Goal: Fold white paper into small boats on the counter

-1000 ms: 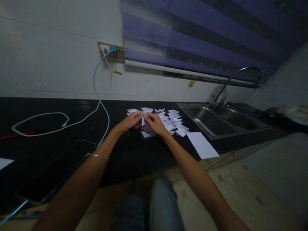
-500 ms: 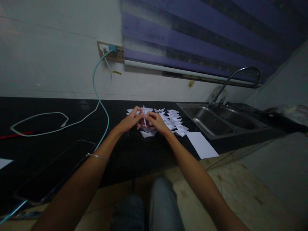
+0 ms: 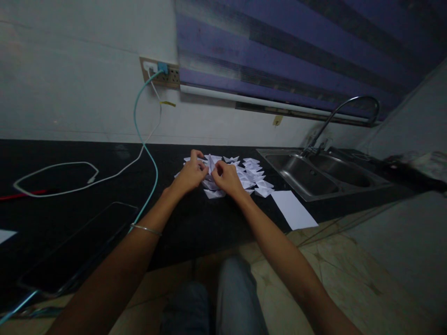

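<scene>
Between my hands a folded white paper boat (image 3: 211,162) points upward above the dark counter. My right hand (image 3: 226,177) pinches its right side with thumb and forefinger. At its left side, my left hand (image 3: 193,173) is closed with fingers curled against the paper, its index finger arched over; part of the grip is hidden. Around and under both hands lie several other folded paper boats (image 3: 251,172), some covered by my fingers. One more paper boat (image 3: 214,194) lies just in front of the hands.
A flat white paper sheet (image 3: 294,210) lies at the counter's front edge, right. Beyond it is a double steel sink (image 3: 307,179) with a tall faucet (image 3: 328,122). On the left are a phone (image 3: 80,246), a white cable (image 3: 52,195) and a teal cable (image 3: 153,160) from a wall socket (image 3: 172,77).
The paper boat has turned from edge-on to showing a broader face. My left hand's fingers have shifted and lifted slightly; my right hand has moved slightly right.
</scene>
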`<state>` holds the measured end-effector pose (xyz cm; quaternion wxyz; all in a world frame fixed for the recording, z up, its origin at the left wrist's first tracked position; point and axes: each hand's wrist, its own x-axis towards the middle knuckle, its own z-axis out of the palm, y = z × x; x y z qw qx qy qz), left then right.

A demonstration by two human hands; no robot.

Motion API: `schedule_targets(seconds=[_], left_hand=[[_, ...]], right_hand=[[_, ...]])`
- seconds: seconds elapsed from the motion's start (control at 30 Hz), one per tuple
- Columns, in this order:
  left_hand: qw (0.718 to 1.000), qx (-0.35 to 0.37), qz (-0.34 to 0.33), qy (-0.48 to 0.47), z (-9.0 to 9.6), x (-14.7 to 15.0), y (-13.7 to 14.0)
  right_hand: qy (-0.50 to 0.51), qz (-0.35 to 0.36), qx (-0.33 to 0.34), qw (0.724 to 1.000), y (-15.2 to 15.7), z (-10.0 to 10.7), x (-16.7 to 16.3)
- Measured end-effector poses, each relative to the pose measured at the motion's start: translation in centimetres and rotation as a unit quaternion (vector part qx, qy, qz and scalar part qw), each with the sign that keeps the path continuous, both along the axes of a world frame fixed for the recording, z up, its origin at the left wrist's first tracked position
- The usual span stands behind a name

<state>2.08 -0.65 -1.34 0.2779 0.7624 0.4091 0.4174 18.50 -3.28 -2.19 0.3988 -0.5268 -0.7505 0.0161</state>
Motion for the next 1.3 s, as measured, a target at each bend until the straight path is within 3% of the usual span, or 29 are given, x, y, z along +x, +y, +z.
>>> schedule_targets(seconds=[0.17, 0.6, 0.7, 0.77, 0.87, 1.0, 1.07, 1.13, 1.3], left_hand=[[0.996, 0.042, 0.018, 0.076, 0.1, 0.6, -0.4], [0.987, 0.102, 0.023, 0.124, 0.7, 0.3, -1.2], [0.988, 0.109, 0.035, 0.099, 1.0, 0.0, -1.3], [0.995, 0.082, 0.029, 0.043, 1.3, -0.2, -1.3], [0.994, -0.034, -0.027, -0.1, 1.7, -0.6, -0.9], [0.938, -0.201, -0.13, -0.252, 1.4, -1.0, 0.4], [0.924, -0.252, -0.135, -0.254, 1.1, -0.9, 0.8], [0.928, -0.271, -0.137, -0.217, 0.9, -0.6, 0.8], [0.946, -0.222, -0.174, -0.158, 1.3, 0.0, -0.4]], right_hand=[[-0.011, -0.015, -0.002, 1.0, 0.0, 0.0, -0.2], [0.083, -0.023, -0.048, 0.995, 0.4, -0.3, -0.1], [0.124, -0.017, -0.022, 0.992, 0.7, -0.3, 0.2], [0.151, 0.011, 0.002, 0.989, 0.7, -0.2, 0.4], [0.206, 0.049, 0.01, 0.977, 0.6, 0.1, 0.5], [0.249, 0.064, 0.023, 0.966, 0.2, 0.4, 0.4], [0.233, 0.063, 0.031, 0.97, 0.1, 0.5, 0.4], [0.209, 0.061, 0.033, 0.975, 0.1, 0.4, 0.3], [0.182, 0.064, 0.032, 0.981, 0.0, 0.3, 0.0]])
